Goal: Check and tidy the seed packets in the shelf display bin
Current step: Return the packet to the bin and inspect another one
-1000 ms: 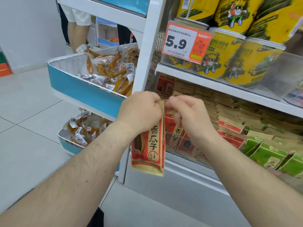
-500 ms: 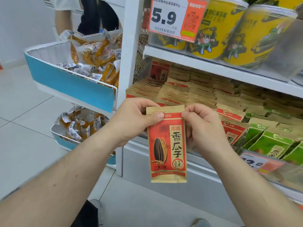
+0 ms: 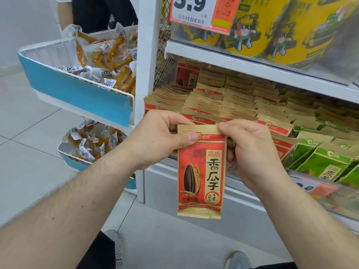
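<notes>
A red and tan seed packet [image 3: 201,177] with a black sunflower seed picture hangs upright in front of the shelf, its printed face toward me. My left hand [image 3: 157,138] pinches its top left corner, thumb on the front. My right hand [image 3: 250,150] pinches the top right corner. Behind the packet, rows of matching red packets [image 3: 211,105] stand packed in the shelf display bin [image 3: 242,183]. Green packets [image 3: 322,162] fill the bin's right part.
Yellow tubs [image 3: 272,30] and a 5.9 price tag [image 3: 202,12] sit on the shelf above. To the left, two blue-fronted wire baskets [image 3: 77,94] hold orange snack packs. A person [image 3: 101,12] stands behind them. Grey floor tiles lie below.
The packet turned from edge-on to face me, held by both top corners. My view has moved closer and lower toward the bin.
</notes>
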`<state>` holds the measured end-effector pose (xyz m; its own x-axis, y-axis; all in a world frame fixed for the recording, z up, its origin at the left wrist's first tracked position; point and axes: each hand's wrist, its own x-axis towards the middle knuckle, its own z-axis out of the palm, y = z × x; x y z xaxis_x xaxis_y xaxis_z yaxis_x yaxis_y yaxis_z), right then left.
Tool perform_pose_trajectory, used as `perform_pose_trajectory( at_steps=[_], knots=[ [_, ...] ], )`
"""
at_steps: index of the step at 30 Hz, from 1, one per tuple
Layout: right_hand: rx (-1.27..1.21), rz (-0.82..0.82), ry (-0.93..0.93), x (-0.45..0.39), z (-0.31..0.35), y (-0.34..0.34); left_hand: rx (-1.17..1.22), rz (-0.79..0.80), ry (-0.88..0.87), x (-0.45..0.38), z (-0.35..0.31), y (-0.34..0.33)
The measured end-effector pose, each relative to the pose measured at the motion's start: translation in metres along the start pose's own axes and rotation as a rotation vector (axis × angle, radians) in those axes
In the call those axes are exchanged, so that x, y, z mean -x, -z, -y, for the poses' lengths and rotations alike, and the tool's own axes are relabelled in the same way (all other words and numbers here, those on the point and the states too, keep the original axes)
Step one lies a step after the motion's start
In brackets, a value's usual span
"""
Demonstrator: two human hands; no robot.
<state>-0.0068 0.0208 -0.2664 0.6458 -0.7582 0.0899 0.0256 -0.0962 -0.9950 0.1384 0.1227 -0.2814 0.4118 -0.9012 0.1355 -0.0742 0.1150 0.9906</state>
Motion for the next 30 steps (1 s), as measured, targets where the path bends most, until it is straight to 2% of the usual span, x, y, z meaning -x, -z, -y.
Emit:
perform_pose_trajectory(
  at_steps=[4, 9, 11, 15, 18, 30],
  knots=[
    [-0.033, -0.01, -0.008, 0.0, 0.002, 0.001, 0.111, 0.0, 0.014, 0.001, 0.002, -0.004],
    [-0.058, -0.084, 0.037, -0.009, 0.0, 0.011, 0.172, 0.165, 0.117, 0.006, 0.006, -0.009],
    [-0.007, -0.021, 0.031, -0.009, -0.002, 0.014, 0.194, 0.123, 0.105, 0.005, 0.005, -0.009],
    [0.126, 0.287, -0.078, -0.003, -0.007, 0.02, 0.311, -0.053, 0.077, 0.001, 0.001, -0.007],
    [0.101, 0.454, -0.093, -0.001, -0.012, 0.026, 0.331, -0.093, 0.09, 0.001, 0.0, -0.004],
    [0.074, 0.592, -0.13, -0.002, -0.011, 0.029, 0.3, -0.096, 0.104, 0.004, -0.001, -0.001]
  ],
)
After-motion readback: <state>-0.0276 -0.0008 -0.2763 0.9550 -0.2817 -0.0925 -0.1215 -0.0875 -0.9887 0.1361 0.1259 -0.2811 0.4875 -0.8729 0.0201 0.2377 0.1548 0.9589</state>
